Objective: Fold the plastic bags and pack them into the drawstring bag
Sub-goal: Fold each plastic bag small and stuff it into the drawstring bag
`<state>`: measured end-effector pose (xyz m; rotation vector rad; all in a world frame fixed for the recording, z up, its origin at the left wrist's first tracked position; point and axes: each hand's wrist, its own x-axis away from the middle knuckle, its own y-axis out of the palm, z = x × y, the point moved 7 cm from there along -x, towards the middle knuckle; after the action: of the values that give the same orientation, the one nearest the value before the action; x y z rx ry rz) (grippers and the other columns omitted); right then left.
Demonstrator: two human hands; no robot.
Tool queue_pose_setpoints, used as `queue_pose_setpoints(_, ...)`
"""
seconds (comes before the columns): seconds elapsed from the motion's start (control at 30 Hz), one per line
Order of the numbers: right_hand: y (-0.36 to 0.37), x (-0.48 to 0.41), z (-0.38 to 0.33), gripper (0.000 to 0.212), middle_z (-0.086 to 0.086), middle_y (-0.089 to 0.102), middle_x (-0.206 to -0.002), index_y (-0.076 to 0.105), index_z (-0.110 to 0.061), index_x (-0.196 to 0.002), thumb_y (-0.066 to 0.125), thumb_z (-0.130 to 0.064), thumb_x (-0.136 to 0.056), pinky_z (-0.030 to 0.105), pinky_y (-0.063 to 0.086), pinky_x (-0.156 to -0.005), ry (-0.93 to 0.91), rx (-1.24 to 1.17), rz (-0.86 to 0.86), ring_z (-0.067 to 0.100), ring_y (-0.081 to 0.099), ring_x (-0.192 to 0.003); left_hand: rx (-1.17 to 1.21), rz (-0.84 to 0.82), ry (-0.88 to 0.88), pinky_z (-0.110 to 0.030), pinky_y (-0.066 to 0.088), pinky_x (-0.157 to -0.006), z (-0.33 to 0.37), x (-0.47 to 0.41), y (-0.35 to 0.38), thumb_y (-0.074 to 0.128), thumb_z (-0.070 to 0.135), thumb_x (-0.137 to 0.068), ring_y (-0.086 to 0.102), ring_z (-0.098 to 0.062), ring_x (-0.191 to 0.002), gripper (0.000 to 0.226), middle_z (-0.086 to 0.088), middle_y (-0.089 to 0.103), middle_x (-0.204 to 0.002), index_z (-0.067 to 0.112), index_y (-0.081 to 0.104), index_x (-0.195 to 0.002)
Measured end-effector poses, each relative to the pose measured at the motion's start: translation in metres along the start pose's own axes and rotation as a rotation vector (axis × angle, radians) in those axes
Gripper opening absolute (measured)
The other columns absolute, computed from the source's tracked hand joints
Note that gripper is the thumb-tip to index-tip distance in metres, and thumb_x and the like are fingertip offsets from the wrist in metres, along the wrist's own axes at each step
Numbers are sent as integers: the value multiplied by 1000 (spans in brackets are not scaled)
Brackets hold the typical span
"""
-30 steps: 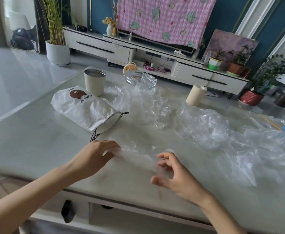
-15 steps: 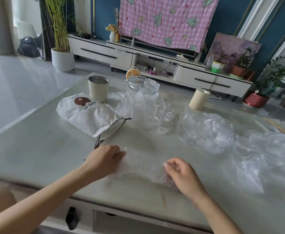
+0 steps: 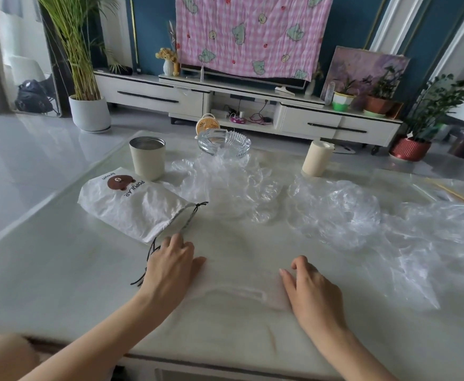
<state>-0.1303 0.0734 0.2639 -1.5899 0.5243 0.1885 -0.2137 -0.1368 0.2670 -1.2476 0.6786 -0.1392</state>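
The drawstring bag (image 3: 134, 204) lies on the table (image 3: 46, 270). A cup (image 3: 147, 158) stands just behind it. A glass dish (image 3: 224, 143) sits farther behind and to its right, and a roll (image 3: 317, 158) stands well to its right. Crumpled plastic bags (image 3: 335, 213) spread away on its right. In front of it and to the right lies a flattened plastic bag (image 3: 239, 276). The left hand (image 3: 170, 265) rests on that bag's left end, over the cord (image 3: 149, 254), and the right hand (image 3: 310, 290) on its right end.

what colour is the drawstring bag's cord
Black, seen in the head view: the cord trails from the white drawstring bag.
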Motion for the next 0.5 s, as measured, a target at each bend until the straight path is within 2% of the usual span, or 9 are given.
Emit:
queue_pose_setpoints(0.07,5,1,5,35,6,55,-56,56,-7,-69,87,-18,-57,23,28,-30,-21,23,-27,25,57,-42,214,20,-10,-26,32,-44,3,2,-5,84,24,-66,50,-23,-51,40,-1,47,-62,14,47,-56)
queue_pose_setpoints(0.13,4,-5,16,22,5,59,-74,59,-9,-81,78,-13,-72,27,38,-43,48,-42,-64,25,62,-64,541,36,-235,-24,31,-44,1,-1,-12,73,27,-79,43,-15,-47,40,-1,51,-57,13,41,-60)
queue_pose_setpoints(0.17,4,-9,22,12,4,59,-85,59,-12,-89,68,-12,-82,27,42,-56,106,-152,-81,24,61,-77,731,4,-342,-21,30,-39,-1,-1,-6,71,26,-81,40,-13,-40,40,-2,56,-53,11,40,-62)
queue_pose_setpoints(0.2,3,-14,27,8,3,59,-92,59,-16,-93,60,-10,-87,20,40,-64,112,-321,-131,21,58,-84,907,-33,-441,-19,29,-35,-1,1,-1,70,25,-82,37,-11,-34,38,-3,58,-50,10,40,-64)
queue_pose_setpoints(0.23,2,-16,27,11,2,59,-93,58,-19,-93,59,-8,-88,12,38,-67,137,-545,-144,18,57,-84,1003,-91,-471,-17,26,-33,2,0,-1,70,25,-83,33,-10,-31,37,-1,57,-47,11,41,-65)
queue_pose_setpoints(0.3,-9,-23,21,15,1,63,-97,59,-20,-92,65,-8,-85,9,41,-75,192,-897,-164,10,58,-86,1056,-193,-451,-15,23,-33,8,-1,-5,69,26,-83,29,-8,-31,34,3,55,-45,13,42,-67)
queue_pose_setpoints(0.4,-8,-9,-21,46,-3,62,-118,54,-26,-113,76,-35,-73,17,46,-91,140,-1262,-566,0,58,-104,1084,-386,-338,-14,22,-34,31,4,-9,66,27,-83,29,-5,-33,31,5,55,-45,14,42,-68)
queue_pose_setpoints(0.47,-3,8,-49,71,-9,58,-125,50,-31,-120,78,-57,-60,18,44,-96,77,-1297,-856,-5,54,-113,1090,-471,-284,-13,23,-33,45,7,-7,67,24,-83,31,-3,-32,30,6,54,-45,15,42,-67)
queue_pose_setpoints(0.5,1,16,-59,72,-9,59,-125,53,-31,-118,78,-60,-58,20,43,-98,44,-1283,-942,-4,53,-115,1083,-494,-266,-14,23,-34,48,8,-4,68,23,-82,31,-3,-33,30,6,51,-46,15,43,-67)
